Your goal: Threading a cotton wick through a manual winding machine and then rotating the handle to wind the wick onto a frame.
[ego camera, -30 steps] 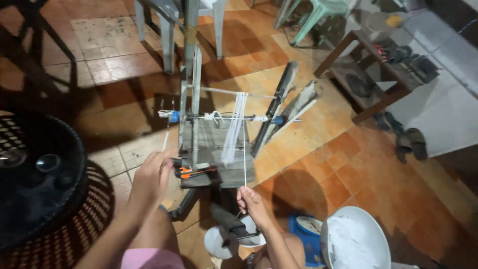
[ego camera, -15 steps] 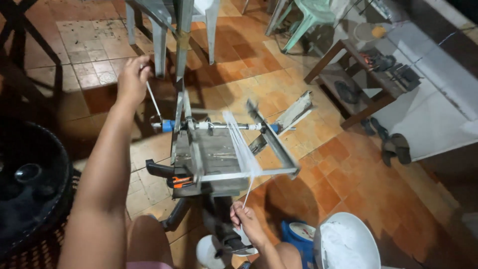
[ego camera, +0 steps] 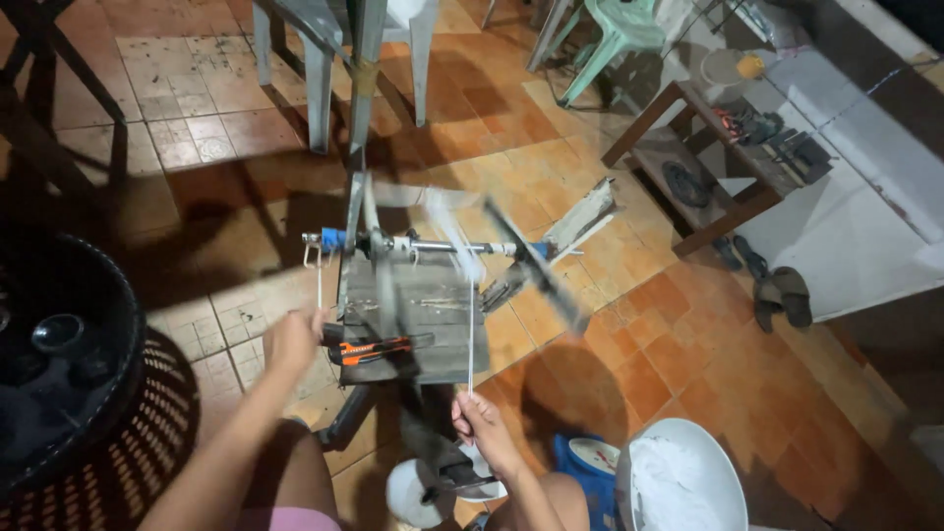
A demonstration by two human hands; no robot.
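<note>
Our left hand (ego camera: 293,339) grips the crank (ego camera: 317,280) of the winding reel (ego camera: 433,246) on the floor ahead, while our right hand (ego camera: 479,418) pinches the white strand (ego camera: 470,344); steady tension seems wise.

My left hand (ego camera: 292,340) is out in front of me, arm stretched forward from the lower left, fingers curled into a loose fist and a bit motion-blurred. My right hand (ego camera: 478,416) sits lower and closer in, forearm coming up from the bottom edge, thumb and fingertips pinched together and pointing up. Both arms are bare, and the hands are well apart.
</note>
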